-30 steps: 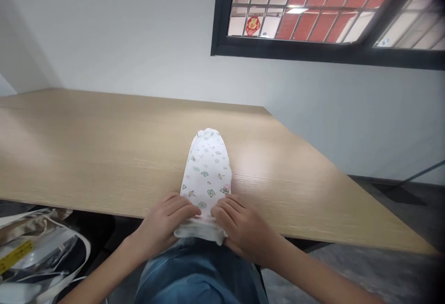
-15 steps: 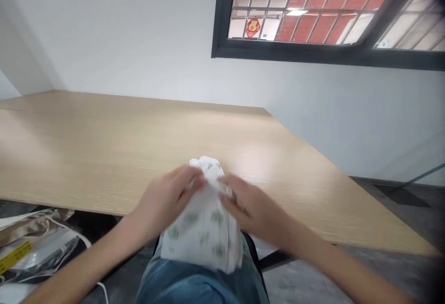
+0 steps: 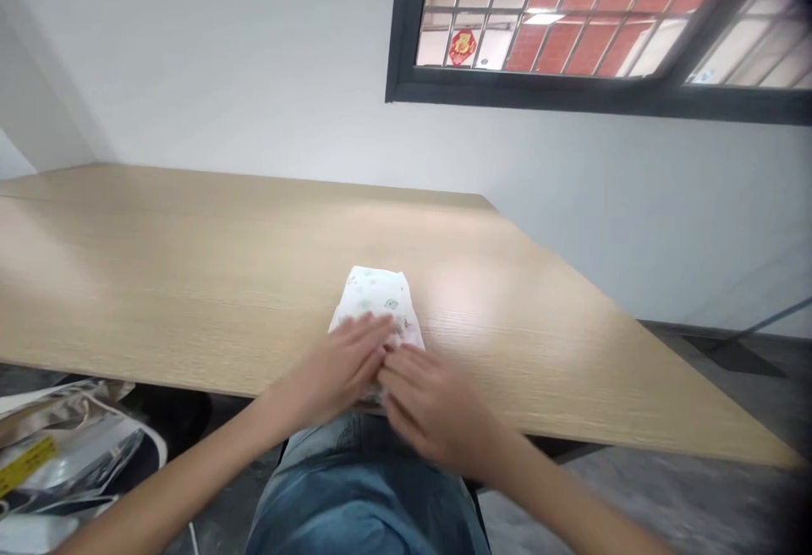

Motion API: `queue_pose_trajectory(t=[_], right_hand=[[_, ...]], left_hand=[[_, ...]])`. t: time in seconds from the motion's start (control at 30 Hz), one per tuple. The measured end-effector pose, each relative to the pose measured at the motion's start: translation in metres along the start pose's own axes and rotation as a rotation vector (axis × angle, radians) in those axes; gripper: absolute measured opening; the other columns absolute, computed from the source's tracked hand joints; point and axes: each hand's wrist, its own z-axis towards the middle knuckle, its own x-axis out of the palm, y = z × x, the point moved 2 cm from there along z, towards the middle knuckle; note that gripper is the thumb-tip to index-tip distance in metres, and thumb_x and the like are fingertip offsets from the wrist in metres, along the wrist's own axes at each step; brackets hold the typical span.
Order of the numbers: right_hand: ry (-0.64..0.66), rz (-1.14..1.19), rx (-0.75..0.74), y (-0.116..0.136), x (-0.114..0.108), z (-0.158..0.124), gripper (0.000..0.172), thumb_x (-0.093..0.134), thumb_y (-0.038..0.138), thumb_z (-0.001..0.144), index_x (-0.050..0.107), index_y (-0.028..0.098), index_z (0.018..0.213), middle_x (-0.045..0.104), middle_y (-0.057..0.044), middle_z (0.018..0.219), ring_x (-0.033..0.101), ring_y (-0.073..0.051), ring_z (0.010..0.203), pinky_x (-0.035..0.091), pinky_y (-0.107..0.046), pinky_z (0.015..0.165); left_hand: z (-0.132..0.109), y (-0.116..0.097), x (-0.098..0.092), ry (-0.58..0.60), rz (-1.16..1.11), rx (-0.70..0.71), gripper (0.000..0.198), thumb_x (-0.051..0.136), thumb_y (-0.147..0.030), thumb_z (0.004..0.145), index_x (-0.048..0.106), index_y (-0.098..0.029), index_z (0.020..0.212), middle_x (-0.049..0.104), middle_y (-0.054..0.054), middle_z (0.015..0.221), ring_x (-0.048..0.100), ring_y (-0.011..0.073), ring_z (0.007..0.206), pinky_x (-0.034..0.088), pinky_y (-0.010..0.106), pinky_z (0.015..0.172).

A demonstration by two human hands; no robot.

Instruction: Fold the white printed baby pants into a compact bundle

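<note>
Item: folded white cloth (image 3: 379,294), small green-and-pink print, lying flat near the front edge of a light wooden table (image 3: 190,284). Left hand (image 3: 336,366) and right hand (image 3: 431,407) together over its near end, fingers meeting on the fold (right hand blurred; any grip cannot be told). Also listed: blue denim jeans (image 3: 361,479) below the table edge; a crumpled plastic bag (image 3: 63,453), lower left; a barred window (image 3: 571,22) in the wall beyond.

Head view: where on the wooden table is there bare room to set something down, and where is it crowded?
Bare wood of the table spreads left of the folded printed cloth, right of it, and behind it up to the white wall. It is crowded at the near edge, where the left hand and right hand sit over the cloth.
</note>
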Motion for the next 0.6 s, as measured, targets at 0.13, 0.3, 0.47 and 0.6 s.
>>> queue_pose_trajectory(t=[0.13,0.3,0.47,0.6], right_hand=[[-0.037,-0.078,0.023,0.024,0.021,-0.021,0.041,0.038,0.017,0.087,0.05,0.007,0.124,0.052,-0.014,0.125,0.042,-0.027,0.119,0.037,-0.046,0.101],[-0.038,-0.094,0.045,0.027,0.027,-0.027,0.046,0.037,0.013,0.085,0.045,0.005,0.13,0.042,-0.013,0.134,0.034,-0.026,0.126,0.036,-0.044,0.103],[-0.007,0.013,0.077,0.023,0.015,-0.019,0.042,0.041,0.017,0.084,0.051,0.01,0.124,0.05,-0.01,0.128,0.044,-0.024,0.117,0.033,-0.042,0.103],[0.042,0.097,0.121,-0.001,0.001,-0.007,0.039,0.058,0.032,0.078,0.056,0.017,0.114,0.059,-0.007,0.115,0.05,-0.023,0.109,0.021,-0.047,0.107]], left_hand=[[0.028,0.013,0.012,0.177,0.107,0.098,0.042,0.026,-0.03,0.096,0.03,-0.029,0.138,0.03,0.0,0.145,0.02,0.0191,0.135,0.016,0.041,0.109],[0.099,0.049,0.017,0.129,0.181,-0.127,0.042,0.023,-0.033,0.097,0.035,-0.028,0.136,0.027,0.009,0.145,0.025,0.0301,0.132,0.019,0.054,0.103],[0.096,0.041,0.008,0.069,0.17,-0.224,0.045,0.028,-0.032,0.095,0.03,-0.022,0.139,0.021,0.013,0.147,0.016,0.0333,0.134,0.01,0.059,0.103],[0.041,0.029,-0.015,0.112,0.074,-0.146,0.049,0.033,-0.039,0.094,0.027,-0.023,0.14,0.026,0.007,0.146,0.026,0.025,0.132,0.022,0.045,0.106]])
